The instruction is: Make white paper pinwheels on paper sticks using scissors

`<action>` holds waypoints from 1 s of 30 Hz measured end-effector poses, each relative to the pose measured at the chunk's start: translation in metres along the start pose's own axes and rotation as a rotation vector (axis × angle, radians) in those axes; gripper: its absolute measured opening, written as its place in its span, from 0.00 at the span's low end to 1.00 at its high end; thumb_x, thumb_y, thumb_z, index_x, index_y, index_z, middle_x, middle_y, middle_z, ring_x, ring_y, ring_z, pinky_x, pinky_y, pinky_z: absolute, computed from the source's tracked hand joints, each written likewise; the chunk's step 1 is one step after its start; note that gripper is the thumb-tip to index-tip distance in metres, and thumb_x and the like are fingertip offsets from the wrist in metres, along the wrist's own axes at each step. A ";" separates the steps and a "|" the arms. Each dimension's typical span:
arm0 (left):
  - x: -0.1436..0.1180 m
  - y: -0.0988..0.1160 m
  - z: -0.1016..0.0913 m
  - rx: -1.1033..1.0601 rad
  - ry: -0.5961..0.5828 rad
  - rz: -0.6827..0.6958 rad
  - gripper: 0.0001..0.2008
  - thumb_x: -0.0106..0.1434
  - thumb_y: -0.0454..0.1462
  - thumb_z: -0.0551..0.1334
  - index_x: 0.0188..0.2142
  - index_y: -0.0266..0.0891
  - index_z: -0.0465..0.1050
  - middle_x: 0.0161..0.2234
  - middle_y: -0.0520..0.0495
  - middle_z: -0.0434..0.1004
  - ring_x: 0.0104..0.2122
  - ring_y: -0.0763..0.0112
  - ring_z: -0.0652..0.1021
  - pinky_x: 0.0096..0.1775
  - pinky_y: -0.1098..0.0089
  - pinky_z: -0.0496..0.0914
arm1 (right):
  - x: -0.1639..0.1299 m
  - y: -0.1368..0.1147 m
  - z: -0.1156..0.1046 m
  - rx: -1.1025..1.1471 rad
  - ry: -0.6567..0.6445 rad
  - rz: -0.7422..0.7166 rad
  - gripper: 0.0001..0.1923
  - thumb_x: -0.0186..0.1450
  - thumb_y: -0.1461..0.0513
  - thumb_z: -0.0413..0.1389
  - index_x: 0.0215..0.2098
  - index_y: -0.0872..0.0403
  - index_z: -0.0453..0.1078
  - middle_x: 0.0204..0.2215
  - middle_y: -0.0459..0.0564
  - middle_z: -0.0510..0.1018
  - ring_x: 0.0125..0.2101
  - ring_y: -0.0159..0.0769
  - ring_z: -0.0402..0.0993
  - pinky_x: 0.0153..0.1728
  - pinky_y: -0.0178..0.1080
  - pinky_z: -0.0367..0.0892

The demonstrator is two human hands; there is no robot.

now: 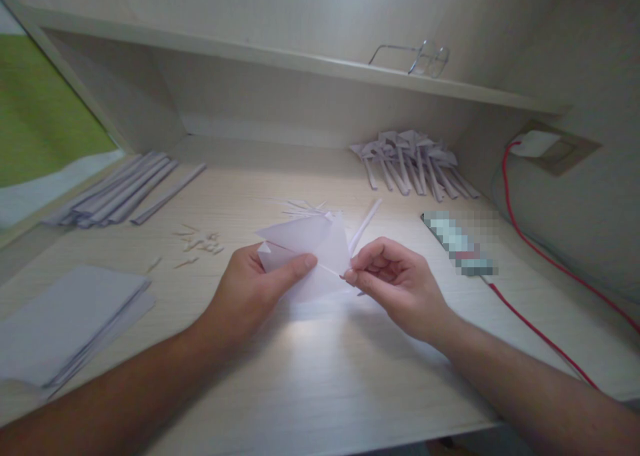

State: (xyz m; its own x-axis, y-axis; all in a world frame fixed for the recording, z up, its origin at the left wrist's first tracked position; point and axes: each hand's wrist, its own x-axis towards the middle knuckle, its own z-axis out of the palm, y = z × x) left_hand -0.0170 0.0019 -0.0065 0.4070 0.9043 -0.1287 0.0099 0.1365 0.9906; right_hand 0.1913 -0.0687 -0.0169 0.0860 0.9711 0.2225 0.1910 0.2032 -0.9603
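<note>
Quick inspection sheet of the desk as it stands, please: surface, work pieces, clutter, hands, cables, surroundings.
Surface: pale wood-grain desk, lit at centre.
Work pieces: folded white paper piece held above the desk; thin paper strip at its right edge.
Clutter: paper sheets, folded strips, paper scraps, finished pieces, pixelated object.
Hands: left hand pinches the paper; right hand pinches the strip.
Cables: red cable to wall socket.
Surroundings: shelf with glasses.
</note>
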 end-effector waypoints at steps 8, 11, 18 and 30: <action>0.000 0.001 -0.001 0.087 0.026 0.016 0.13 0.53 0.46 0.74 0.28 0.37 0.82 0.26 0.47 0.82 0.25 0.68 0.76 0.27 0.72 0.68 | 0.002 -0.003 0.001 0.080 0.008 0.019 0.07 0.63 0.63 0.67 0.33 0.54 0.73 0.28 0.44 0.77 0.28 0.30 0.73 0.31 0.34 0.69; 0.001 0.000 -0.002 0.094 0.018 0.022 0.13 0.54 0.46 0.73 0.26 0.38 0.81 0.25 0.48 0.81 0.23 0.69 0.75 0.26 0.72 0.68 | 0.002 -0.002 0.003 0.083 -0.007 0.036 0.05 0.64 0.63 0.66 0.34 0.54 0.74 0.29 0.45 0.78 0.30 0.31 0.75 0.32 0.35 0.70; 0.004 0.001 -0.003 0.083 0.026 0.024 0.14 0.55 0.47 0.73 0.30 0.38 0.82 0.28 0.47 0.82 0.27 0.67 0.77 0.29 0.71 0.68 | 0.014 -0.010 -0.021 -0.271 -0.088 0.007 0.05 0.67 0.59 0.62 0.38 0.53 0.75 0.32 0.47 0.79 0.32 0.34 0.76 0.34 0.37 0.70; 0.010 0.004 -0.009 0.087 0.055 0.029 0.14 0.54 0.47 0.73 0.27 0.37 0.79 0.25 0.49 0.80 0.24 0.68 0.75 0.28 0.71 0.67 | 0.012 -0.042 -0.093 -1.216 -0.438 0.269 0.20 0.56 0.60 0.64 0.48 0.50 0.79 0.46 0.53 0.81 0.44 0.46 0.77 0.43 0.39 0.68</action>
State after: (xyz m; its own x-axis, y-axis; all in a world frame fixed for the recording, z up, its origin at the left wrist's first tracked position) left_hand -0.0209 0.0149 -0.0041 0.3572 0.9287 -0.0995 0.0790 0.0761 0.9940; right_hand 0.2751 -0.0773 0.0417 -0.0181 0.9697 -0.2435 0.9882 -0.0197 -0.1519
